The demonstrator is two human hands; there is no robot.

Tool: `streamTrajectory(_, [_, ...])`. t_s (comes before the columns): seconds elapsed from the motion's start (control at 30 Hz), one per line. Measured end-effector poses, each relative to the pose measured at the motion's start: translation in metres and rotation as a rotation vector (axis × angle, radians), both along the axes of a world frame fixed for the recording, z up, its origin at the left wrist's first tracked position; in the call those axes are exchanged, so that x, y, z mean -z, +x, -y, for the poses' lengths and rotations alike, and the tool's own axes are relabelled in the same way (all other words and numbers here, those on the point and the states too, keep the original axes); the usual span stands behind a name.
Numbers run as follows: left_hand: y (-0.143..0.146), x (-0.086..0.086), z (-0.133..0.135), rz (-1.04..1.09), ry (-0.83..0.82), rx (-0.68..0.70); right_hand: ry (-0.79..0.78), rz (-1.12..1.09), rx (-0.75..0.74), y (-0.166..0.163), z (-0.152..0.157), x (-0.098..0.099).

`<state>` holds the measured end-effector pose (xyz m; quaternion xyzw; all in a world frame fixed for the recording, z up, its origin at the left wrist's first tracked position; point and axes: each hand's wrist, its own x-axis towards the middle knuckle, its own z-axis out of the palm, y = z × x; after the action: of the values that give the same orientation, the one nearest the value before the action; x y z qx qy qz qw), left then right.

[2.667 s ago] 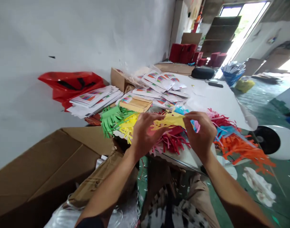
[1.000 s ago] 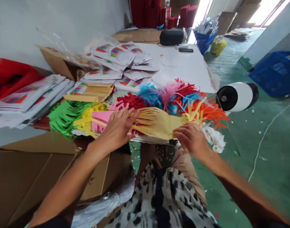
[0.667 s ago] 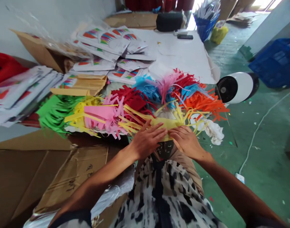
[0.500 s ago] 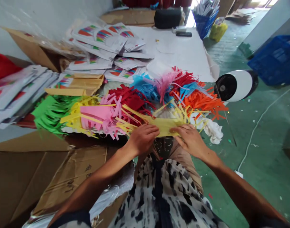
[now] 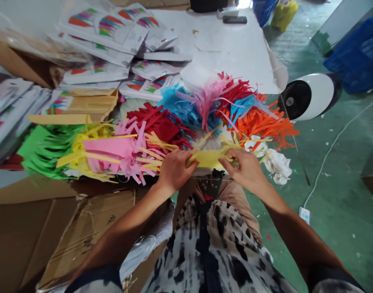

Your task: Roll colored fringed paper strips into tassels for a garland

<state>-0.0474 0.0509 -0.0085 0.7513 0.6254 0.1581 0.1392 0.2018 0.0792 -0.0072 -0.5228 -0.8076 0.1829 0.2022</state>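
Both hands grip a yellow fringed paper strip [image 5: 207, 158] at the table's near edge. My left hand [image 5: 174, 170] pinches its left end, fingers curled over it. My right hand [image 5: 246, 169] pinches its right end. The strip is bunched between them, its cut fringes sticking up and outward. Behind it lie piles of fringed paper: pink [image 5: 113, 150], red [image 5: 162, 126], blue [image 5: 180, 108], orange [image 5: 262, 124] and green [image 5: 42, 150].
Packets with coloured prints [image 5: 113, 28] cover the back left of the white table [image 5: 235, 49]. A phone [image 5: 234, 19] lies at the far end. A white fan [image 5: 308, 95] stands on the green floor at right. Cardboard boxes [image 5: 36, 228] sit at lower left.
The yellow strip, earlier spread wide across the table edge, has been gathered short as my hands came together. The view has tilted further down.
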Motion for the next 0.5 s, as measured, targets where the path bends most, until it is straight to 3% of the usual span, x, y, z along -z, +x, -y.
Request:
streamTrajectory(0.23, [0.002, -0.004, 0.000, 0.001, 0.030, -0.001, 0.067, 0.141, 0.023, -0.006, -0.006, 0.004])
streamTrajectory(0.5, [0.003, 0.005, 0.002, 0.035, 0.203, -0.088, -0.067, 0.030, 0.017, -0.003, -0.020, 0.007])
